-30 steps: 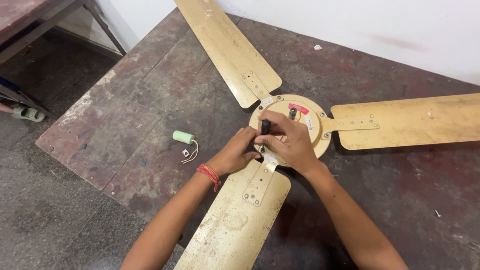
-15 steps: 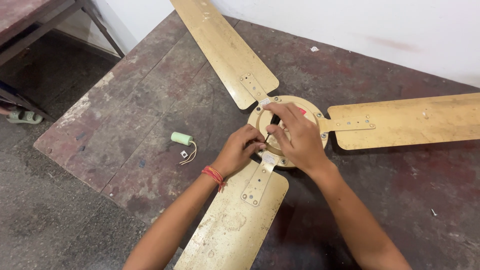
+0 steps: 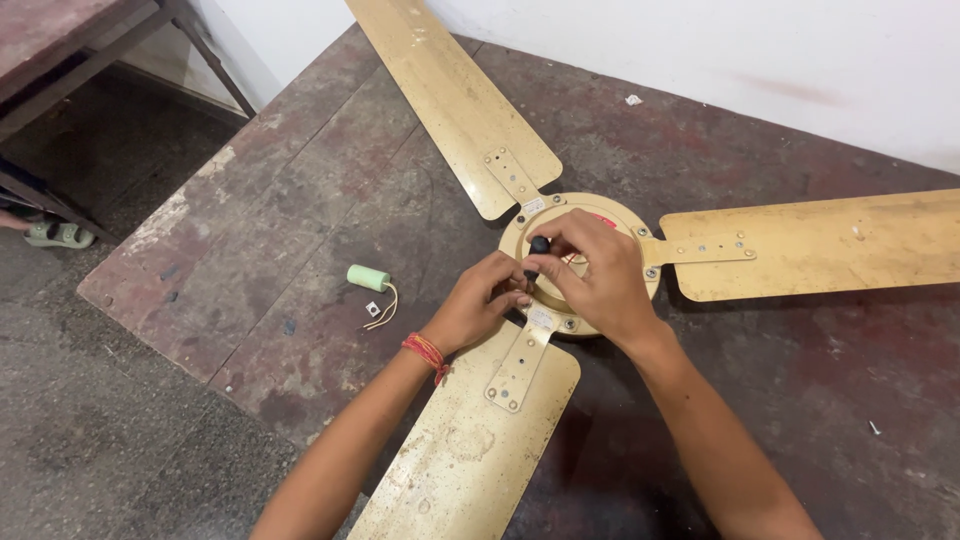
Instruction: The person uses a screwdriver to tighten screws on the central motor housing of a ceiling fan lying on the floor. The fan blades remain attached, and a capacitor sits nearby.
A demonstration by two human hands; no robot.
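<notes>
1. We see a gold-coloured three-bladed metal ceiling fan (image 3: 480, 130) lying flat on a worn reddish-brown slab (image 3: 300, 230).
2. Our right hand (image 3: 590, 280) pinches a small black knob-like part (image 3: 538, 245) over the round hub — fingers closed on it.
3. Our left hand (image 3: 480, 305) curls against the hub's rim; we cannot tell its grip.
4. A small green cylindrical capacitor (image 3: 368, 278) with wires lies well apart, left of the hub.

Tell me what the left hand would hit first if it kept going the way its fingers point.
The left hand points up and right toward the fan hub. It would likely meet the right hand and the small black part it pinches over the hub almost at once; the fingertips already look close or touching, though depth is unclear.
</notes>
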